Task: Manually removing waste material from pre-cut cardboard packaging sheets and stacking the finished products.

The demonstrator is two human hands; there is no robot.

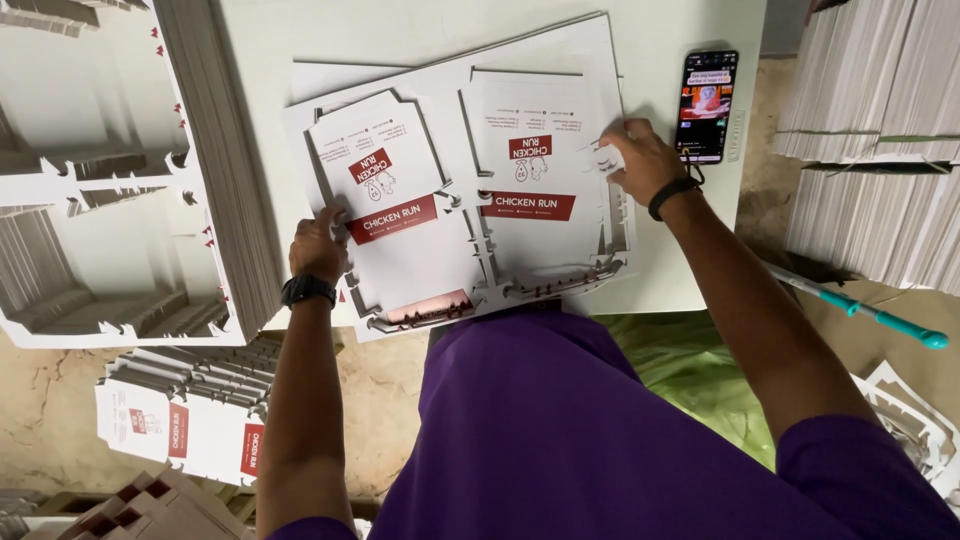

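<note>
A white table [690,270] fills the far middle of the scene. On it lies a stack of printed card sheets [460,200], white with red bands and die-cut box outlines. The left hand [318,245] rests on the sheets' near left edge, fingers curled over it and gripping the card. The right hand [640,160] presses on the right edge, fingers closed on a small strip of card. Just right of it lies a phone [708,105], its screen lit. Tall piles of cut card [110,180] stand at far left.
</note>
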